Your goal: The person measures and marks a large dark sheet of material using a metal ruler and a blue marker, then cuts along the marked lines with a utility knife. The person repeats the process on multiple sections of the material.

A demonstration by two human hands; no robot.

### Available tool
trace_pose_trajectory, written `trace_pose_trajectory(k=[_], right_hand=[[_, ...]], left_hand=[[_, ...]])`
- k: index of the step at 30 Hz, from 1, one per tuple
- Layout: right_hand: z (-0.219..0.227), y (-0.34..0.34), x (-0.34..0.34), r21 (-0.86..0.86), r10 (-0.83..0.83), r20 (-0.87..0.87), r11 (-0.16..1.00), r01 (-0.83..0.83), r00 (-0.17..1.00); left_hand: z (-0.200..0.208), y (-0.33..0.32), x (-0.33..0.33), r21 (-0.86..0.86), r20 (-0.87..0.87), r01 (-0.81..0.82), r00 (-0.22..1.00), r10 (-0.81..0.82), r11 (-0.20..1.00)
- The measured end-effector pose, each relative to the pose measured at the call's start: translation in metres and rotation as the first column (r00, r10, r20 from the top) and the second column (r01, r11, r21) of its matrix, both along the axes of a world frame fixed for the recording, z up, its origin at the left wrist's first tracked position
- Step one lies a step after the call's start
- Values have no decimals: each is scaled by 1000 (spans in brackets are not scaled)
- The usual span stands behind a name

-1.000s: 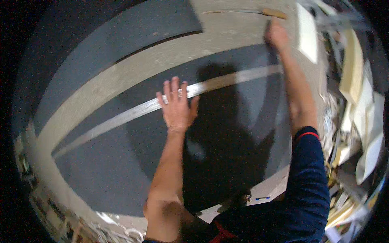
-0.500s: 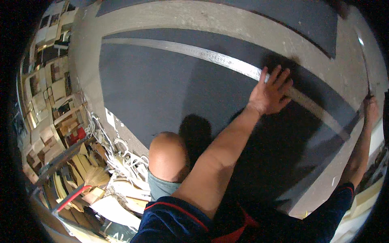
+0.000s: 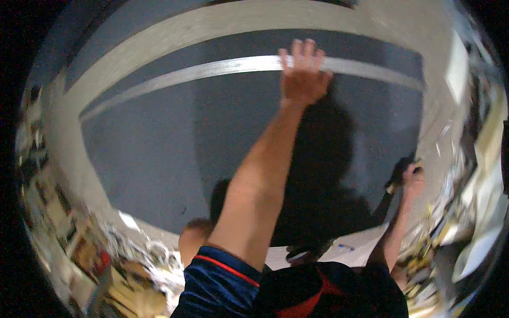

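A large dark grey sheet [image 3: 154,138] lies flat on the floor below me. Across its far part runs a long silvery metal straightedge [image 3: 228,66]. My left hand [image 3: 305,77] rests on the straightedge with its fingers spread, pressing from above and holding nothing. Over by the sheet's right edge, my right hand [image 3: 413,177] is closed around a small dark thing; blur and shadow hide what kind it is. My shadow darkens the sheet between my arms.
Bare concrete floor [image 3: 254,16] borders the sheet, with another dark sheet [image 3: 122,34] beyond it at the far left. Offcuts and tangled pale strips [image 3: 143,249] pile up at the near left. More scraps and a pale sheet [image 3: 482,212] lie along the right.
My view has turned and shifted rightward. The right hand has come nearer, from beyond the sheet's right side to beside its edge. The left hand stays spread on the straightedge.
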State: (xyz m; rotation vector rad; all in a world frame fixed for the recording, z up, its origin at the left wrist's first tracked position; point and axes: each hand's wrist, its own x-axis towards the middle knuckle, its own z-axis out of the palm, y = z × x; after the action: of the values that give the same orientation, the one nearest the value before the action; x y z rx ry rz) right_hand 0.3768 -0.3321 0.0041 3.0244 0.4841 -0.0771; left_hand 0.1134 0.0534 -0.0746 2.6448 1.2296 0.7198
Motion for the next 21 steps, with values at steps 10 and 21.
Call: trace_pose_trajectory(k=[10, 21], right_hand=[[-3, -186, -161, -109, -619, 30, 779, 618, 785], [-23, -321, -303, -52, -847, -204, 511, 858, 492]], left_hand=[[-63, 39, 1, 344, -47, 151, 988, -144, 927], [-26, 50, -48, 216, -446, 326, 872, -205, 920]])
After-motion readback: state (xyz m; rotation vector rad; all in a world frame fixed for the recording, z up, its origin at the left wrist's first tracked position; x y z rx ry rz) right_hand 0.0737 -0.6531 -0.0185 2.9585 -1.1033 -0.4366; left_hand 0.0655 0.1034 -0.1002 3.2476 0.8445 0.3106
